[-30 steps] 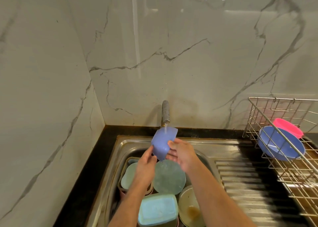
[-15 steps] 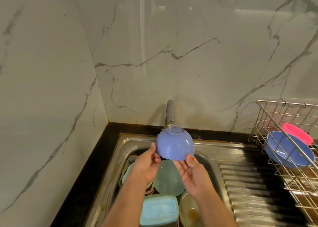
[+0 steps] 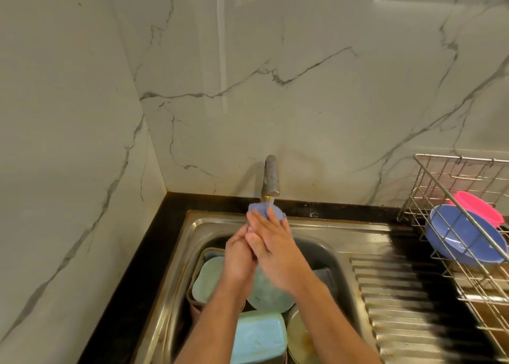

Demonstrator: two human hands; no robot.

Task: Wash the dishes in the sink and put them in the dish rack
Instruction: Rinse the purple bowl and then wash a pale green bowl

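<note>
A small blue bowl point(image 3: 260, 209) is under the running tap point(image 3: 271, 177), mostly hidden behind my hands. My right hand point(image 3: 272, 248) lies over the bowl with its fingers stretched across it. Lower down, my left hand point(image 3: 238, 256) grips the bowl from below, its fingers curled. Water falls from the spout onto the bowl and my right fingers. In the steel sink point(image 3: 198, 226) lie a round green plate point(image 3: 264, 294), a pale green dish point(image 3: 206, 278), a light blue rectangular container point(image 3: 257, 336) and a steel bowl point(image 3: 300, 336).
The wire dish rack point(image 3: 451, 203) stands at the right, with a blue bowl point(image 3: 462, 239) and a pink bowl point(image 3: 479, 208) in it. The ribbed drainboard point(image 3: 399, 303) lies between sink and rack. Marble walls close off the left side and the back.
The bowl has turned in my hands under the tap. My right hand moved from beneath it to over its top, and both hands closed together around it.
</note>
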